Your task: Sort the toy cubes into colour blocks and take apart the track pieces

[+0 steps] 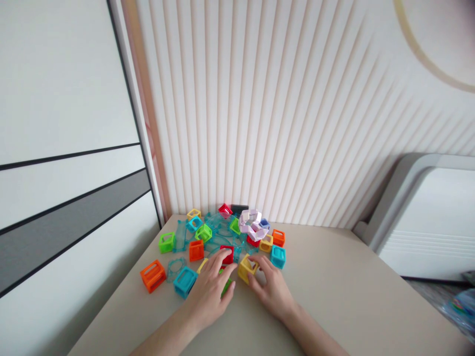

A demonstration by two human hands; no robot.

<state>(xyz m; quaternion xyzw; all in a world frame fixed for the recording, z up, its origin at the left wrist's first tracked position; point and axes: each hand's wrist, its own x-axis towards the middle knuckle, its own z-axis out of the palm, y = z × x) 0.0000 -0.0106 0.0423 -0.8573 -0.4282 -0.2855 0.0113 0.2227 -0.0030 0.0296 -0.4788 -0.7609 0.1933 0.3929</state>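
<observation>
My left hand [208, 289] reaches over the blocks with its fingers apart. Beneath its thumb and fingers a green block [226, 288] shows in part, and a red cube [227, 254] lies just past the fingertips. Whether the hand touches either one is hard to see. My right hand [273, 286] has its thumb and fingers on the right side of a yellow open-frame cube [245, 268], which is tilted on the table. Close by on the left lies a blue cube [185, 282], partly behind my left hand.
Transparent teal pieces [218, 237] and several coloured cubes lie heaped toward the ribbed wall [237, 123]. A pale lilac ring of links [253, 225] rests on the heap. An orange cube [153, 276] sits near the table's left edge, beside a white cabinet [67, 99].
</observation>
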